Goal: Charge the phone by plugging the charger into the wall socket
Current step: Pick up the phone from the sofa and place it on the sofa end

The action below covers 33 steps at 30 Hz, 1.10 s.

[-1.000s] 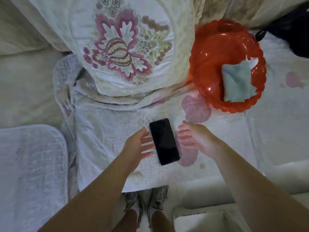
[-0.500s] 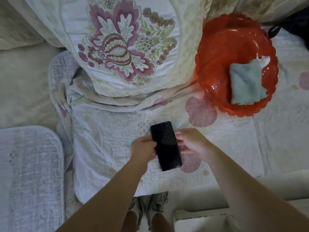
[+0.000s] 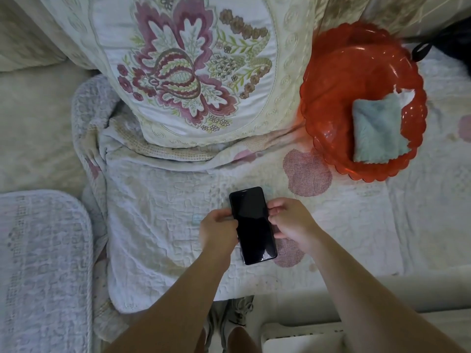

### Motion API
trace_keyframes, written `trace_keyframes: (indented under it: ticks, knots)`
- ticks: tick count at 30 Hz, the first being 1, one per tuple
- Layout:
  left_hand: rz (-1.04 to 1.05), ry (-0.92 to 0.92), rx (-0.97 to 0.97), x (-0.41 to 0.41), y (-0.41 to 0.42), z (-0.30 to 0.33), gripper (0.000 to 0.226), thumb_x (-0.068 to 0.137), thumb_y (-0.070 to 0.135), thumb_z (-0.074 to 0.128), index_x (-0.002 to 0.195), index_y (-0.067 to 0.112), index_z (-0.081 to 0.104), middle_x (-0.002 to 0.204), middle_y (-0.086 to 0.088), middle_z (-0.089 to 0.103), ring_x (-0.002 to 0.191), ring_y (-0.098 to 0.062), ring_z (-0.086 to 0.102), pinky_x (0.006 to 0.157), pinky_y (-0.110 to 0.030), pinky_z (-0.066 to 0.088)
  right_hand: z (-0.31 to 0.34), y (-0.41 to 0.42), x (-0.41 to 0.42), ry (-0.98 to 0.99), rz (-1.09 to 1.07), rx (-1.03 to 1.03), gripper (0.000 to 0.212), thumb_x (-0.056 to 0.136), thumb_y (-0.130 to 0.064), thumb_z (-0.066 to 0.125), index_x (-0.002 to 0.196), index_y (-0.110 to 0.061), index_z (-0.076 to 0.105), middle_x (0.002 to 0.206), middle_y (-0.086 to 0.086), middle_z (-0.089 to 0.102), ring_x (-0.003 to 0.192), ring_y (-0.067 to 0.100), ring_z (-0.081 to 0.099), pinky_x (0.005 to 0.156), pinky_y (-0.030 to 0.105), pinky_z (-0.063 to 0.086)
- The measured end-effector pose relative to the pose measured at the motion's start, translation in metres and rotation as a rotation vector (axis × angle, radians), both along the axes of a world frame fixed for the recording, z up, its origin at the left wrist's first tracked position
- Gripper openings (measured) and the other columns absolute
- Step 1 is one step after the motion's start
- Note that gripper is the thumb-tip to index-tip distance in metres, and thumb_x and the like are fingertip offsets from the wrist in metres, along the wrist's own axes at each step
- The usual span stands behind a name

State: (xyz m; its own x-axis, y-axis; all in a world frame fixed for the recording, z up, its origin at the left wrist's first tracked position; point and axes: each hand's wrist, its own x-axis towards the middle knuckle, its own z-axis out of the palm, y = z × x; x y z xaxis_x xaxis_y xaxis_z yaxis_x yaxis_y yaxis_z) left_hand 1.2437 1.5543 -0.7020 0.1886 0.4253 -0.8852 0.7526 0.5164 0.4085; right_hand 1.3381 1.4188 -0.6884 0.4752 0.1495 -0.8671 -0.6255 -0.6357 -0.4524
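both hands, left hand (image 3: 219, 229) and right hand (image 3: 290, 220), now pinch the phone (image 3: 252, 225) edges; a second ago they were open. the phone lies below the red bowl (image 3: 331, 80). no charger is visible yet.

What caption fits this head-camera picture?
Both hands, left hand and right hand, grip a dark phone lying on a quilted cover.

Phone (image 3: 252, 225) on quilt (image 3: 158, 212), between hands (image 3: 219, 231).
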Motion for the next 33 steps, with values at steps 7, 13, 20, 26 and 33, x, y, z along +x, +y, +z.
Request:
trace_keyframes:
  ticks: [7,13,20,26,33]
  knots:
    - [-0.045,-0.046,-0.040,-0.003,0.008,0.024,0.029,0.083,-0.001,0.064,0.096,0.022,0.073,0.089,-0.011,0.078,0.077,-0.030,0.077,0.070,-0.050,0.065,0.024,-0.004,0.000,-0.019,0.008,0.012,0.027,0.095,0.001,0.051,0.102,-0.020,0.067,0.102,0.007,0.073,0.087,0.023,0.074,0.058,0.028,0.059]
    - [-0.085,-0.124,-0.042,0.000,0.019,0.064,0.029,0.085,-0.001,0.063,0.101,0.021,0.071,0.091,-0.010,0.078,0.078,-0.025,0.077,0.070,-0.044,0.065,0.061,0.002,0.005,-0.039,0.001,0.036,0.026,0.092,0.000,0.052,0.101,-0.020,0.066,0.100,0.009,0.072,0.087,0.020,0.073,0.056,0.027,0.059]
    - [-0.115,-0.201,-0.017,0.001,0.037,0.129,0.028,0.086,-0.001,0.063,0.101,0.021,0.070,0.089,-0.008,0.078,0.071,-0.018,0.077,0.055,-0.026,0.059,0.124,0.015,0.005,-0.078,-0.031,0.074,0.027,0.088,0.002,0.054,0.099,-0.019,0.067,0.096,0.007,0.072,0.085,0.022,0.074,0.062,0.034,0.063]
    - [-0.115,-0.250,-0.007,-0.015,0.051,0.197,0.027,0.086,0.000,0.064,0.098,0.023,0.071,0.091,-0.010,0.078,0.075,-0.022,0.077,0.055,-0.028,0.058,0.190,0.030,-0.010,-0.103,-0.026,0.100,0.029,0.085,0.003,0.053,0.099,-0.017,0.066,0.093,0.010,0.072,0.089,0.026,0.072,0.063,0.041,0.064]
    - [-0.125,-0.320,0.019,-0.062,0.078,0.278,0.026,0.086,0.001,0.061,0.100,0.021,0.071,0.090,-0.010,0.078,0.077,-0.023,0.077,0.057,-0.028,0.058,0.269,0.056,-0.055,-0.105,-0.061,0.174,0.030,0.085,0.008,0.048,0.103,-0.009,0.065,0.090,0.011,0.072,0.078,0.022,0.074,0.071,0.050,0.063]
